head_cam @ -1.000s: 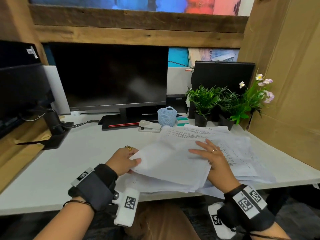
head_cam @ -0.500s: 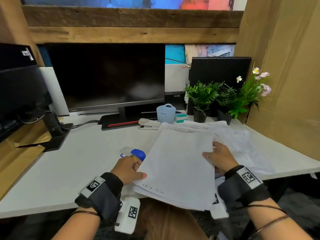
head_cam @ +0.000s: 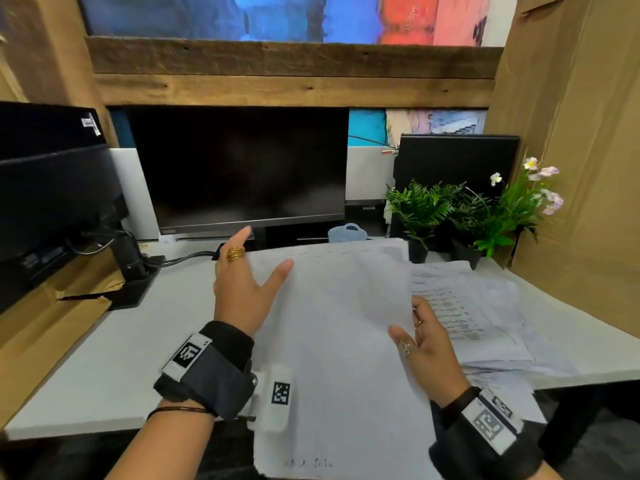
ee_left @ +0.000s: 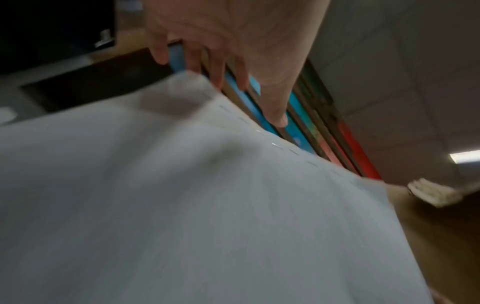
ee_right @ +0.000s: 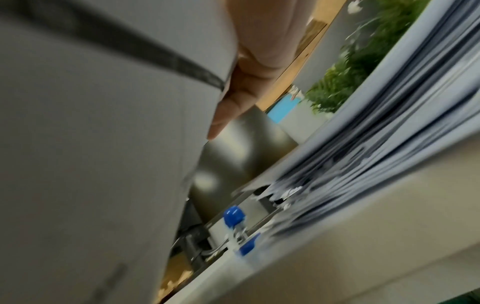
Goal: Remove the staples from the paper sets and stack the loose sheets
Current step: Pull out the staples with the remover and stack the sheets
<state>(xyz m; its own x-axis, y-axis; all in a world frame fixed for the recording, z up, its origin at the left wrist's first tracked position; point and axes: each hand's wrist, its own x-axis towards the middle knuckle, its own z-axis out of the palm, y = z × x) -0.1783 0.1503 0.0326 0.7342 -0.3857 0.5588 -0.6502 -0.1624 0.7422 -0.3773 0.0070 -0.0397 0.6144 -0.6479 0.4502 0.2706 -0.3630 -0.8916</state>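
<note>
Lifting the stapled paper set (head_cam: 332, 341) off the desk (head_cam: 114, 341), you keep your left hand (head_cam: 242, 289) spread flat at its left edge, likely steadying it. A row of staples (ee_left: 275, 144) runs along the far edge. Your right hand (head_cam: 420, 344) seems to pinch the right edge, though blur hides the fingers. Further right, the loose sheets (head_cam: 485, 317) lie piled.

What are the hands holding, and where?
The right hand holds the stapled paper set by its right edge. The left hand is open, holding nothing.
</note>
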